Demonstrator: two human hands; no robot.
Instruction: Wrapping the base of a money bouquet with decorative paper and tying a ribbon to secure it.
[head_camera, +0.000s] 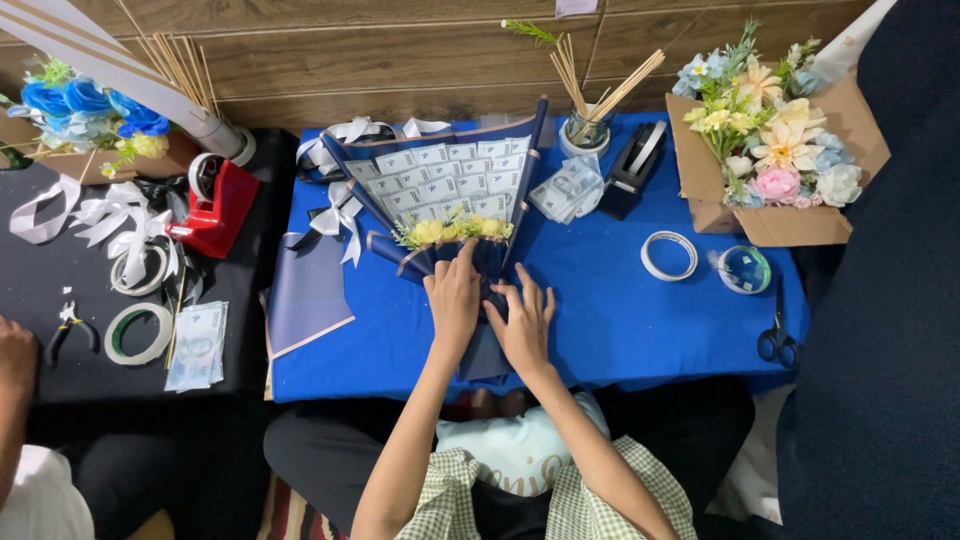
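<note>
A bouquet (440, 185) of folded banknotes fanned out in dark blue wrapping paper lies on the blue table (620, 310), with small yellow flowers (455, 230) across its waist. My left hand (453, 298) presses flat on the wrapping just below the yellow flowers. Beside it, my right hand (523, 325) rests with fingers spread on the lower stem part of the wrapping. Neither hand grips anything.
A cardboard box of pastel flowers (775, 150), a black tape dispenser (635, 160), a jar of sticks (585, 125), tape rolls (668, 255) and scissors (777, 335) lie to the right. A red tape dispenser (215, 205), ribbons and another person's arm (15, 380) are on the left.
</note>
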